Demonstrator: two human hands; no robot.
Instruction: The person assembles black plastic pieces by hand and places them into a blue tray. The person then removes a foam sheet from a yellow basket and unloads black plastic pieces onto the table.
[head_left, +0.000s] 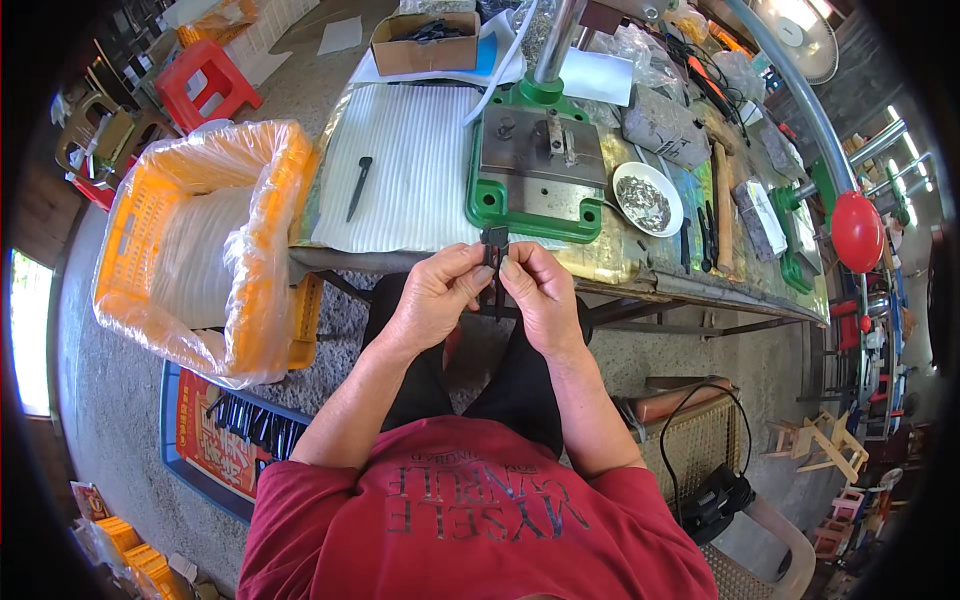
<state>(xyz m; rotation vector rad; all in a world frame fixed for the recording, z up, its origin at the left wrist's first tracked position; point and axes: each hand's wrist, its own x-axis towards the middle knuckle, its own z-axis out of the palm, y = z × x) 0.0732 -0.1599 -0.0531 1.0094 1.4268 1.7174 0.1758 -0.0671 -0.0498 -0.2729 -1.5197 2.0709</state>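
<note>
Pinching black piece (495, 237), left grip (435, 290), right grip (543, 292), closed

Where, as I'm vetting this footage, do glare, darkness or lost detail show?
Head view: the far-left opening is blown out white, and the plastic liner glints; head view: the fisheye picture has black corners; head view: left hand and right hand look fairly sharp, but the black part they pinch shows little detail.

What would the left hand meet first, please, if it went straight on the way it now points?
Past the black piece it pinches, the left hand would probably meet the front edge of the green machine base, though depth is unclear and the right hand sits very close to that line.
</note>
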